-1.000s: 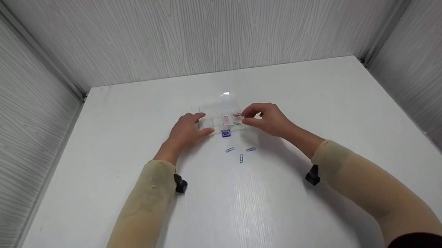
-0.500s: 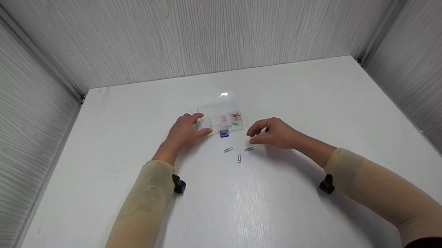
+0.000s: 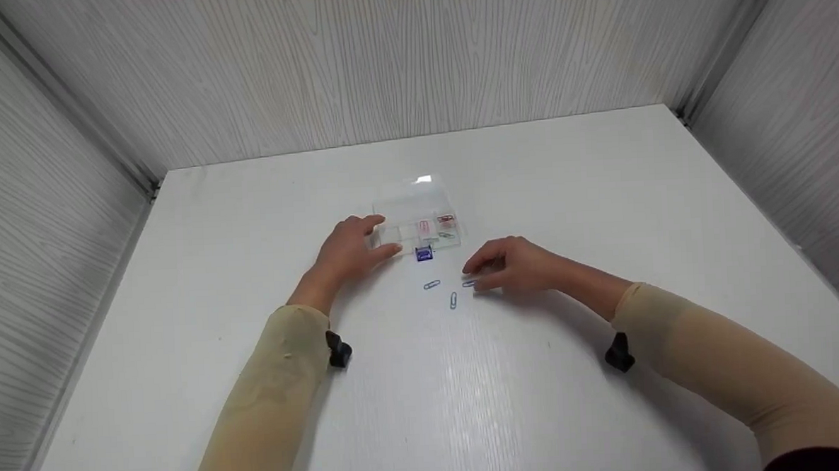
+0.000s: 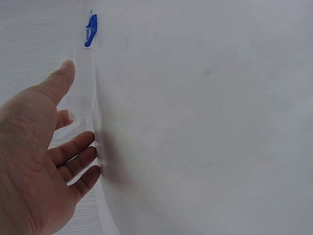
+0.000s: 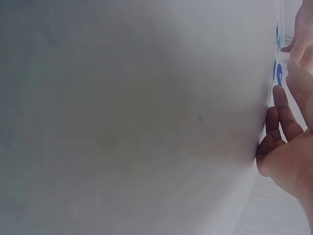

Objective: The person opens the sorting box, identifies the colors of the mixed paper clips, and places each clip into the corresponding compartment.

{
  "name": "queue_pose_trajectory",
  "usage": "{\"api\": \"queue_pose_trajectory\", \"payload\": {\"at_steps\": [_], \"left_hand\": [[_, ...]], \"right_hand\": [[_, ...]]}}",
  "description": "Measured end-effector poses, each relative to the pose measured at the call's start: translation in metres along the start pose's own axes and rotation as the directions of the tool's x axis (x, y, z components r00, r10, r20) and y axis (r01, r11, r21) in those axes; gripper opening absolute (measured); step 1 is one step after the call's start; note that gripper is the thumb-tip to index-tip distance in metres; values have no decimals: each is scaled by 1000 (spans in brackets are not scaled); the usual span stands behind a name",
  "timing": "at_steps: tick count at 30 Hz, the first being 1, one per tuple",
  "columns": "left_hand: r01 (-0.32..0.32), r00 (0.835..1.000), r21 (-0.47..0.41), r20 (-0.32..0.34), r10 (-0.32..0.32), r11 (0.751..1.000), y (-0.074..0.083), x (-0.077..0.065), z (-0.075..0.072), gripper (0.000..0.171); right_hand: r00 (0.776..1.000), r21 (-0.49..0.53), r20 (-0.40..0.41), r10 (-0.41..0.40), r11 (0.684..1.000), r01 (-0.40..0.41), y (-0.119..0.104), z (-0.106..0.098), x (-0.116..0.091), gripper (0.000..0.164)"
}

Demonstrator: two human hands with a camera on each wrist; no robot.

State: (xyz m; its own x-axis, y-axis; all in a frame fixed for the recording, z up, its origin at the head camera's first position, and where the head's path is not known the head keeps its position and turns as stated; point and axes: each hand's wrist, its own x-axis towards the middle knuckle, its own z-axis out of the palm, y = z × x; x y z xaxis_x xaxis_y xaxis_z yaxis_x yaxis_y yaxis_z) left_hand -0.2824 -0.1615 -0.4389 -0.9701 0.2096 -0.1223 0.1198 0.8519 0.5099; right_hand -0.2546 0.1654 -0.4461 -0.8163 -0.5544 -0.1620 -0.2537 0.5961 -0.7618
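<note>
In the head view, a clear plastic compartment box (image 3: 409,245) lies with its clear lid (image 3: 407,197) folded back and a blue latch (image 3: 424,254) at the front. My left hand (image 3: 349,247) holds its left end between thumb and forefinger. Red paper clips (image 3: 446,219), a pink paper clip (image 3: 424,227) and a greenish paper clip (image 3: 447,235) lie in its right-hand compartments. My right hand (image 3: 516,265) is low over the table, thumb and forefinger apart around a blue paper clip (image 3: 468,283). Nearby lie two other blue paper clips, one left (image 3: 431,284) and one nearer (image 3: 453,300).
The white table (image 3: 412,391) runs back to a wood-grain panel (image 3: 412,59), with similar panels at both sides. A small black device (image 3: 339,349) sits on the left wrist, and another black device (image 3: 619,354) on the right wrist.
The right hand has moved from the box's right end toward me and down to the rightmost blue paper clip. The left hand has stayed at the box.
</note>
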Motion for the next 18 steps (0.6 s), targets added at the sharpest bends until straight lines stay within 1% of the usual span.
{"api": "queue_pose_trajectory", "payload": {"at_steps": [5,13,18], "left_hand": [[4,1000,-2,-1,-4,1000,0,0,0,75],[8,1000,0,-4,-8,1000,0,0,1,75],[16,1000,3,0,-16,1000,0,1,1,76]], "right_hand": [[1000,-9,9,4,1000,-4,3,1,2,27],[1000,-3,18,-11,1000,11,7,3,5,26],[999,-45,24,-28,999,29,6,3,4,24]]}}
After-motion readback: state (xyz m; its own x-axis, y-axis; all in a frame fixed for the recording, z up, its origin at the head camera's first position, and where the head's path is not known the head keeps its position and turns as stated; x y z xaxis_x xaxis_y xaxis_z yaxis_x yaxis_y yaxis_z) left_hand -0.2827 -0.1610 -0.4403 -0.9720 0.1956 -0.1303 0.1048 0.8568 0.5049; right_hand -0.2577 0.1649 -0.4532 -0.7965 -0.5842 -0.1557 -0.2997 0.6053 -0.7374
